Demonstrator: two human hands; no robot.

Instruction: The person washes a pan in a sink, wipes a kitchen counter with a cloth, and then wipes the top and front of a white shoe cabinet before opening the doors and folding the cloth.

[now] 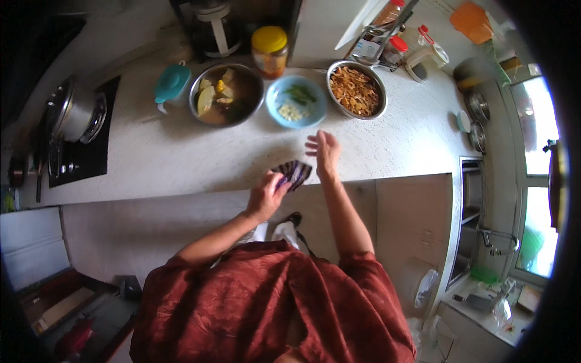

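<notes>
My left hand [268,193] grips a dark purple striped cloth [294,173] at the counter's front edge. Over the counter to its right, my right hand [324,149] has its fingers apart and holds nothing. Just beyond it stands a light blue plate [273,114] with green pieces and chopped pale pieces on it. A steel bowl [260,97] of broth with chunks of food is left of the plate. To the plate's right, a second steel bowl [384,106] holds brown shredded or sliced food.
Behind the bowls stand a yellow-lidded jar [269,50] and a coffee maker [218,27]. A teal-lidded pitcher [173,84] is at left, near a steel pot [75,113] on the black cooktop [81,159]. A rack [372,43] holds red-lidded jars. The sink [467,218] is at right.
</notes>
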